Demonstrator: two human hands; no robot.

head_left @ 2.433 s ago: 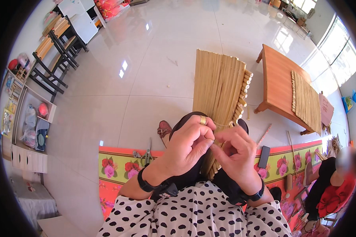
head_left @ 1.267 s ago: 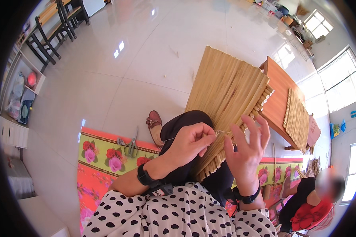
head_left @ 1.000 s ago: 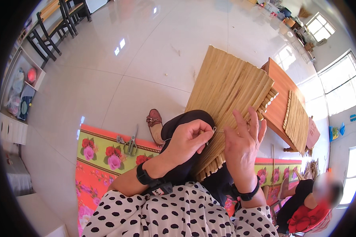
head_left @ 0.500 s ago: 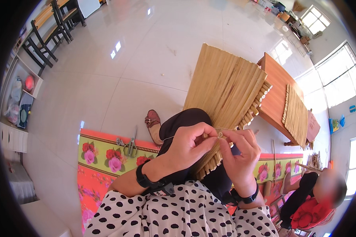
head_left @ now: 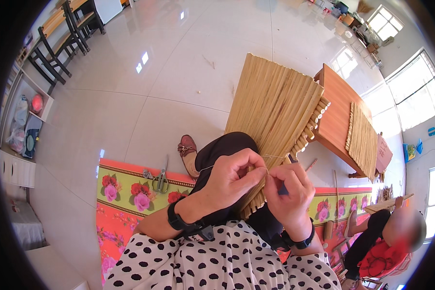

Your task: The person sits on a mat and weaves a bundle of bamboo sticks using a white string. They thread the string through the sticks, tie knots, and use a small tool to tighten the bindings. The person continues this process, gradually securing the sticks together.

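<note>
Fingertips (head_left: pixel 252 179) of the left hand (head_left: pixel 229 176) are pinched thumb-to-index on thin pale thread (head_left: pixel 276 156); right hand (head_left: pixel 291 186) does the same, thumb and forefinger pressed together on it, tips of the two hands nearly meeting. Other fingers curled. Slat mat (head_left: pixel 273 106) sits across the wearer's knees, under and beyond both hands: near end below the hands, far end out over the tiled floor (head_left: pixel 188 82). Long axis of the slats runs away from the body and leans right, so far end points forward-right; slats parallel, far ends slightly stepped. Thread crosses them near the mat's right edge, and a length also shows left of the left hand, over the dark trouser leg (can't tell if it's the same strand). Round pale slat ends show in a slanting row along that right edge. Scissors (head_left: pixel 163 175) on the floral sheet (head_left: pixel 130 220), left of the legs, blades pointing away past its far edge; grey scrap (head_left: pixel 147 173) just left of the handles. Second slat mat (head_left: pixel 363 140) lies along the right-hand edge of the wooden table (head_left: pixel 336 113). Thin stick (head_left: pixel 337 198) crosses the sheet's far edge, right part. Co-worker (head_left: pixel 367 237) at right.
</note>
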